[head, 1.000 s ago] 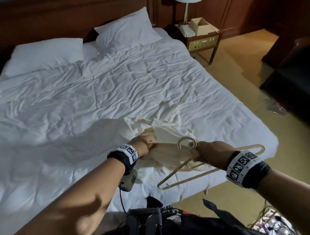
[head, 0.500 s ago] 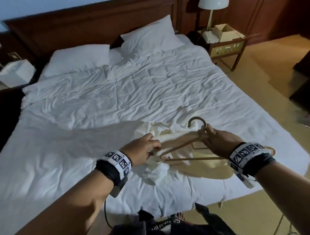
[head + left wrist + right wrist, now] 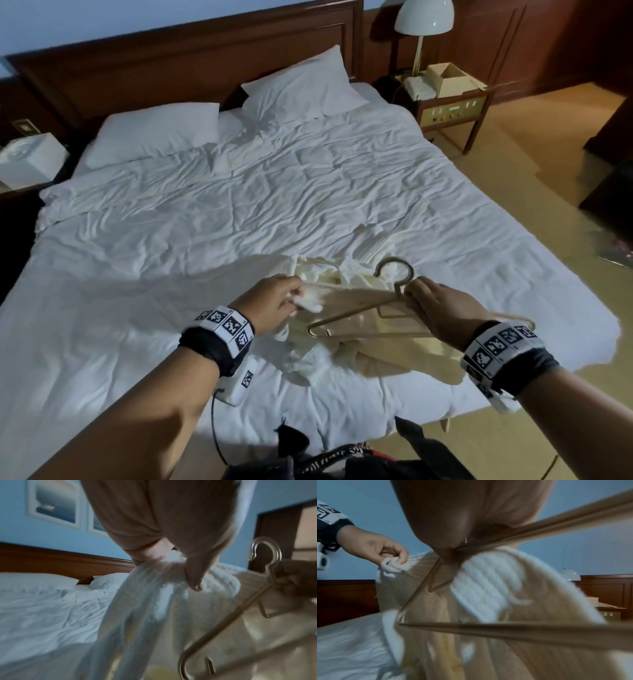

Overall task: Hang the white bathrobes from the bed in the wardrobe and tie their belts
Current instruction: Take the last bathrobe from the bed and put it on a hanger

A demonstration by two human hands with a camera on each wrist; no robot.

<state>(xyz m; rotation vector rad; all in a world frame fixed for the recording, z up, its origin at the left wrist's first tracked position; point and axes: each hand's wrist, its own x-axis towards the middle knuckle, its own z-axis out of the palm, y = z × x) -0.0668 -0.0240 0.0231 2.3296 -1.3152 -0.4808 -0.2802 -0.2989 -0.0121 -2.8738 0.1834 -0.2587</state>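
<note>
A white bathrobe [image 3: 383, 356] lies bunched at the near right of the bed [image 3: 205, 222], partly lifted. My left hand [image 3: 277, 301] pinches its collar edge, and the bathrobe [image 3: 154, 601] hangs down from my left hand [image 3: 180, 563] in the left wrist view. A gold metal hanger [image 3: 373, 305] is gripped just below the hook by my right hand [image 3: 442, 308], and it hovers over the robe. In the right wrist view my right hand [image 3: 462, 534] holds the hanger [image 3: 522, 531] against the bathrobe [image 3: 488, 581], with my left hand [image 3: 382, 550] at the left.
Two pillows [image 3: 154, 137] lean against the dark wooden headboard [image 3: 178, 58]. A bedside table [image 3: 452, 106] with a lamp [image 3: 423, 20] and a cardboard box stands at the bed's far right. Carpeted floor [image 3: 548, 205] runs along the right side.
Both hands rose from the bed with the robe's collar and the hanger. The hanger now lies flatter over the robe. My head tilted up, bringing the headboard and lamp into view.
</note>
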